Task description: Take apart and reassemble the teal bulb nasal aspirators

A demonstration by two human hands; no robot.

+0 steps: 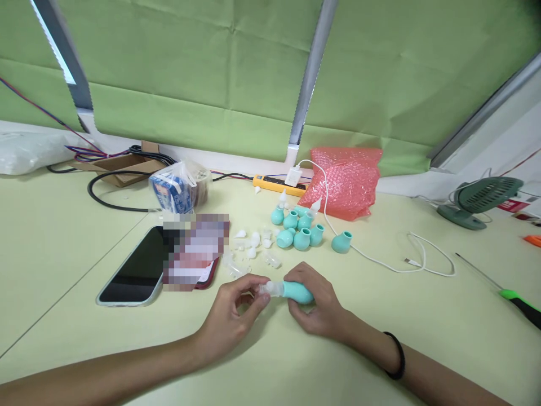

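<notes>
My right hand (316, 304) is wrapped round a teal rubber bulb (298, 291) just above the pale green table (422, 316). My left hand (234, 316) pinches the clear plastic tip (267, 288) at the bulb's left end. Both hands meet near the table's front middle. Behind them lie several loose clear tips and caps (253, 248), and further back a cluster of several teal bulbs (300, 228), some with tips fitted. One more teal bulb (341, 241) sits alone to the right of the cluster.
A dark phone (135, 268) lies at the left beside a blurred card. A plastic bag with a blue carton (175, 189), a cardboard box, black cables, a yellow power strip (279, 185), pink bubble wrap (344, 180), a white cable (406, 256), a green fan (482, 200) and a green-handled screwdriver (518, 301) surround the work area.
</notes>
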